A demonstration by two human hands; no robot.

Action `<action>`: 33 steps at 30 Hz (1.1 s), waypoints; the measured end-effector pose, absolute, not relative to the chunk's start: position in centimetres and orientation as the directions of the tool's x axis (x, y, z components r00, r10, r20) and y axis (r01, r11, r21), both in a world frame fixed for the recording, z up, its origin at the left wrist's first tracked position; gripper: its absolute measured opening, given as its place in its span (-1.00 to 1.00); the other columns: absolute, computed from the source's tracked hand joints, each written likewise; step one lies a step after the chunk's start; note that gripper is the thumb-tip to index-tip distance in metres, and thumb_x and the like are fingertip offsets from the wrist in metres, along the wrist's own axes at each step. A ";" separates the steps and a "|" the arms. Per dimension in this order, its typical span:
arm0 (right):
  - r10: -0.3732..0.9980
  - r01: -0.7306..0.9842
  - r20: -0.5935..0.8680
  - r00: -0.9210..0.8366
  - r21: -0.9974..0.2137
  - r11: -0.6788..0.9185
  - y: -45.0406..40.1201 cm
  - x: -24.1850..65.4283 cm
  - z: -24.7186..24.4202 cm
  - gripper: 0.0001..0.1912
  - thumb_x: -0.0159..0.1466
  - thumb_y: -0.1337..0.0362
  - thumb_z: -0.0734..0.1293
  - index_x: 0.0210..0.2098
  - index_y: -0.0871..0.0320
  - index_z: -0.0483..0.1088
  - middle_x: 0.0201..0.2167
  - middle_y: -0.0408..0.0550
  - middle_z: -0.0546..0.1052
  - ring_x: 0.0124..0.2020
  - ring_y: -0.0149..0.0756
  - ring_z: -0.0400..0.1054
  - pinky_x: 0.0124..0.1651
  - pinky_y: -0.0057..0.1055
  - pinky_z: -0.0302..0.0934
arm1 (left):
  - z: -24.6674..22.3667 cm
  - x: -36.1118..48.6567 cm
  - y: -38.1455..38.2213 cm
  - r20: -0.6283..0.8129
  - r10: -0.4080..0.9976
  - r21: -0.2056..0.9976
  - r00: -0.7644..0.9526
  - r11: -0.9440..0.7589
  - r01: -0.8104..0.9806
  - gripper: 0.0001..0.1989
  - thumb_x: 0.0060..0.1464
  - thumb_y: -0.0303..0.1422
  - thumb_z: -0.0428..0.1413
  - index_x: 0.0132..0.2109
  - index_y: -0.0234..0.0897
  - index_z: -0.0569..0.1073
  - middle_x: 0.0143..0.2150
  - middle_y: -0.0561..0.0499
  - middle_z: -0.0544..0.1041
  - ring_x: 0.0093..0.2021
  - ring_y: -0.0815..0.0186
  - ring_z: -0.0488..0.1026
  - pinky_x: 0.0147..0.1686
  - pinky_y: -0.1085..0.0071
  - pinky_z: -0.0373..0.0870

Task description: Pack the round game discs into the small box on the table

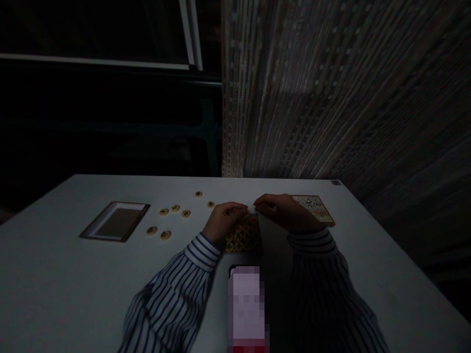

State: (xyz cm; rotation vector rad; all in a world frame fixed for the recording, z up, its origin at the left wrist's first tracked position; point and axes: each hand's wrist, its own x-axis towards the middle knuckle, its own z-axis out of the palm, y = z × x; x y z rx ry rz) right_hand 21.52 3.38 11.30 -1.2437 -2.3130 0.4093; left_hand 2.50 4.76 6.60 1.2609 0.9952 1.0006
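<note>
My left hand [225, 219] is curled above a small box of round Chinese chess pieces [241, 239], its thumb and fingertips drawn together. Across a narrow gap, my right hand [285, 212] is also closed in a pinch, just beyond the box's right far corner. What either pinch holds, if anything, is too small and dark to make out. The pieces in the box lie in rows, and my left hand and cuff hide part of them. Several loose chess pieces [175, 208] are scattered on the white table [191, 304] left of my hands.
A shallow open tray or lid [121, 221] lies at the left. Partly behind my right hand is a flat printed box or lid [317, 210]. A pixelated, phone-like object [246, 304] is near the front. A patterned curtain [294, 98] hangs beyond the table. The light is dim.
</note>
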 end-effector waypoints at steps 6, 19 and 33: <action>0.822 0.686 0.202 -0.532 -0.466 0.558 3.2 20.9 11.4 -0.82 0.20 0.30 0.25 -0.21 0.15 0.41 -0.36 -0.08 0.54 -0.35 -0.37 0.42 -0.34 -0.49 0.19 | 6.8 2.5 4.7 -0.082 0.950 0.985 0.300 0.123 -0.120 -0.77 -0.16 -0.32 0.20 -0.29 -0.31 0.55 -0.35 -0.04 0.58 -0.33 0.30 0.48 -0.23 0.34 0.38; 0.831 0.718 0.174 -0.529 -0.430 0.547 3.7 20.1 10.5 -0.77 0.18 0.32 0.26 -0.14 0.17 0.36 -0.34 -0.06 0.53 -0.34 -0.38 0.40 -0.33 -0.50 0.18 | 7.0 2.5 4.6 -0.092 0.962 0.988 0.259 0.119 -0.093 -0.85 -0.18 -0.37 0.18 -0.39 -0.35 0.51 -0.47 -0.02 0.55 -0.44 0.32 0.46 -0.37 0.38 0.38; 0.852 0.773 0.122 -0.509 -0.370 0.515 3.7 19.9 10.3 -0.78 0.14 0.27 0.30 -0.20 0.16 0.39 -0.34 -0.06 0.52 -0.34 -0.35 0.37 -0.33 -0.47 0.14 | 6.6 2.4 4.7 -0.096 0.950 0.992 0.297 0.116 -0.051 -0.84 -0.19 -0.33 0.19 -0.41 -0.34 0.51 -0.48 -0.03 0.56 -0.45 0.31 0.46 -0.39 0.38 0.38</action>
